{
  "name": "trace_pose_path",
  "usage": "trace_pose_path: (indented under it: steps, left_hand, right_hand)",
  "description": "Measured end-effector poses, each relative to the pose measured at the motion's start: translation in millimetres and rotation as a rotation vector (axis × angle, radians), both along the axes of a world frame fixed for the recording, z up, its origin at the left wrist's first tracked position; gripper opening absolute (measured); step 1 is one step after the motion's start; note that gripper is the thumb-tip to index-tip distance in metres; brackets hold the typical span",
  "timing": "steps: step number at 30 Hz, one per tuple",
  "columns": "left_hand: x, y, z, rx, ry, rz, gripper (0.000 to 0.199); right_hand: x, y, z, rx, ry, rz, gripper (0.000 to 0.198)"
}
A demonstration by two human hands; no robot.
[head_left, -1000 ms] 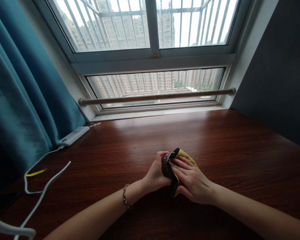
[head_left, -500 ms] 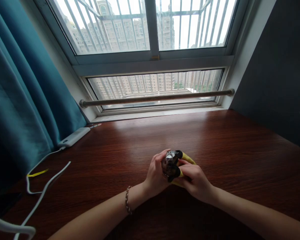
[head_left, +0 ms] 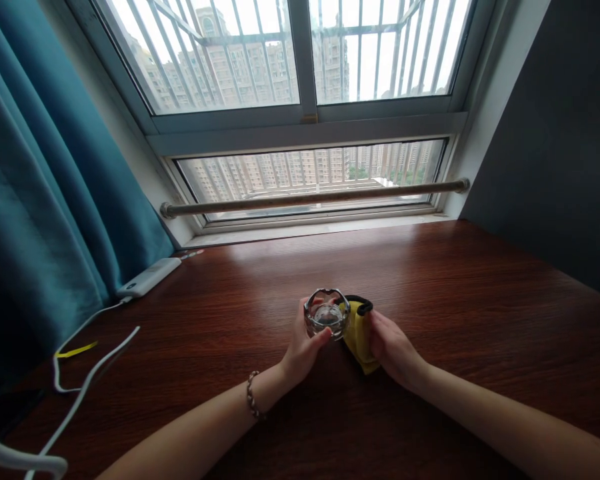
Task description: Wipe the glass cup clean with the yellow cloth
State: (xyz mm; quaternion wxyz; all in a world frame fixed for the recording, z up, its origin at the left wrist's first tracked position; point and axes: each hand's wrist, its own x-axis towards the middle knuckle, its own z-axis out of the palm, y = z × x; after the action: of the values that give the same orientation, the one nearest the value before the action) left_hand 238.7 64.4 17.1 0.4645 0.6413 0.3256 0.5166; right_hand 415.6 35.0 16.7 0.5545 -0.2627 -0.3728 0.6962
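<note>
Glass ashtray gripped by left hand, just left of yellow cloth; right hand clutches cloth, hiding its near edge. Both over table.

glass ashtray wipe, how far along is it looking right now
Done: the glass ashtray looks clear and shiny, no visible dirt inside. In hand: the left hand holds it up off the wooden table, while the right hand presses the yellow cloth against its side. Left: probably finishing that side and setting both down; the underside is hidden.
</note>
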Motion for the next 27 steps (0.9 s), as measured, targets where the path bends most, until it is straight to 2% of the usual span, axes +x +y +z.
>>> trace_pose_path:
  steps: [3, 6, 8, 11, 15, 18, 21, 23, 24, 25, 27]
  left_hand:
    - [1.5, -1.1, -4.9, 0.051, 0.069, -0.048, 0.075]
    - [2.0, 1.6, -6.9, 0.102, 0.138, 0.005, 0.077]
    - [0.6, 5.2, -5.3, 0.143, 0.169, 0.035, 0.060]
    - [-2.4, 9.1, -0.3, 0.173, 0.212, 0.025, 0.022]
    - [-4.0, 7.1, 5.2, 0.120, 0.221, 0.029, 0.016]
    - [-3.9, 5.1, 5.0, 0.038, 0.203, 0.025, 0.023]
    - [-3.9, 6.6, 1.5, -0.028, 0.186, 0.043, 0.032]
    - [-3.8, 7.9, -0.8, -0.043, 0.187, 0.058, 0.035]
    - [-3.6, 8.2, -1.4, -0.038, 0.192, 0.061, 0.035]
    - [-3.3, 7.9, -1.4, -0.025, 0.199, 0.060, 0.035]
    - [-2.6, 6.0, -0.1, 0.024, 0.223, 0.048, 0.031]
  right_hand:
    - [-1.9, 4.3, 4.4, -0.139, 0.110, 0.158, 0.028]
    - [0.1, 7.1, 4.9, -0.219, 0.103, 0.144, 0.026]
    - [1.8, 7.2, 4.3, -0.209, 0.093, 0.124, 0.025]
    - [3.0, 4.5, 3.5, -0.157, 0.079, 0.107, 0.021]
    - [1.7, 0.1, 3.7, -0.128, 0.041, 0.037, 0.025]
    - [1.3, 0.6, 5.0, -0.148, 0.031, -0.050, 0.021]
    - [5.7, 2.9, 4.7, -0.141, -0.005, -0.208, 0.023]
    - [10.7, 2.6, 2.9, 0.002, -0.195, -0.381, 0.021]
    - [13.0, 1.5, 1.7, 0.140, -0.349, -0.441, 0.020]
    - [14.7, -0.1, 0.5, 0.326, -0.523, -0.464, 0.020]
    - [15.7, -4.2, -1.2, 0.748, -0.851, -0.397, 0.034]
